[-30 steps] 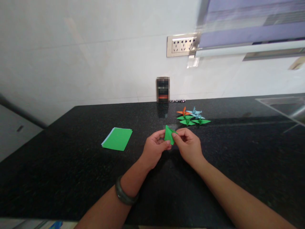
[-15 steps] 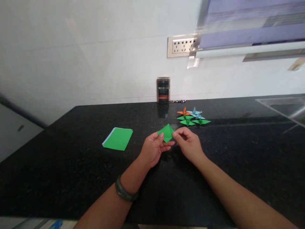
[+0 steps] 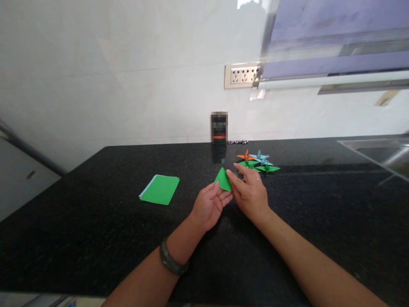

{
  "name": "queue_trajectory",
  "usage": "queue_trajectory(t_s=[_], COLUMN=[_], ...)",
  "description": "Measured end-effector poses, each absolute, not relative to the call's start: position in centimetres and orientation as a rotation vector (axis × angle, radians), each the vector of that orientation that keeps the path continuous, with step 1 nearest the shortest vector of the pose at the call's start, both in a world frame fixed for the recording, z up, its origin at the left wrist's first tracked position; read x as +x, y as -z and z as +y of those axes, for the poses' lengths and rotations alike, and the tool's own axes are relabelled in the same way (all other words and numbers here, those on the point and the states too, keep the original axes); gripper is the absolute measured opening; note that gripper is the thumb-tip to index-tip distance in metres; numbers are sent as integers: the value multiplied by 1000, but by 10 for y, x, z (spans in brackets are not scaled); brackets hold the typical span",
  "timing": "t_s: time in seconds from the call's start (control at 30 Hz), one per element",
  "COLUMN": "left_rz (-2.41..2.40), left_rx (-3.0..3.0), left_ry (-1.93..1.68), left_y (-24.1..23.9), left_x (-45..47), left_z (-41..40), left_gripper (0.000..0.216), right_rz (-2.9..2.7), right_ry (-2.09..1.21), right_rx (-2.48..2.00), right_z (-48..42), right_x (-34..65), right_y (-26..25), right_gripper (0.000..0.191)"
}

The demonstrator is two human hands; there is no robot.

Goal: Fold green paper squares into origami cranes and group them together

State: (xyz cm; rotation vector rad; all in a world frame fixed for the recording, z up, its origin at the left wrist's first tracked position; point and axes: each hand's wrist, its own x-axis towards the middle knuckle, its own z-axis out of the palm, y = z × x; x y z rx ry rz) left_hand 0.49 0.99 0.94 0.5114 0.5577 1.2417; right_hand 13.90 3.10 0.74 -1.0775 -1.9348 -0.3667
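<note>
- Folded green paper (image 3: 223,179): located between both hands, above the table (image 3: 96,221), one corner pointing toward the wall (image 3: 143,98).
- Left hand (image 3: 209,207): grip pinches the lower left edge, thumb on top, fingers beneath, apparently for support.
- Right hand (image 3: 251,192): touches the right edge; whether its grip closes there cannot be told.
- Paper stack (image 3: 159,190): lies flat at left, probably to stay clear of the hands.
- Folded paper figures (image 3: 270,169): grouped beyond the right hand, presumably for separation.

The green paper (image 3: 222,179) — folded small, with a pointed corner — sits between left hand (image 3: 209,207) and right hand (image 3: 251,192).
</note>
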Motion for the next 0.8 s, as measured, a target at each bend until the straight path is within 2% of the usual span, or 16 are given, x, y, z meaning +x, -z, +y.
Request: queue_trajectory(t_s=[0.8], left_rz=[584], left_rx=[507], left_ry=[-1255], left_y=[-9], left_x=[7], left_z=[10], left_gripper=[11], right_rz=[-1970], right_ry=[442], right_rx=[-1055], right_z=[31], right_x=[144], right_y=[-12], right_gripper=[23])
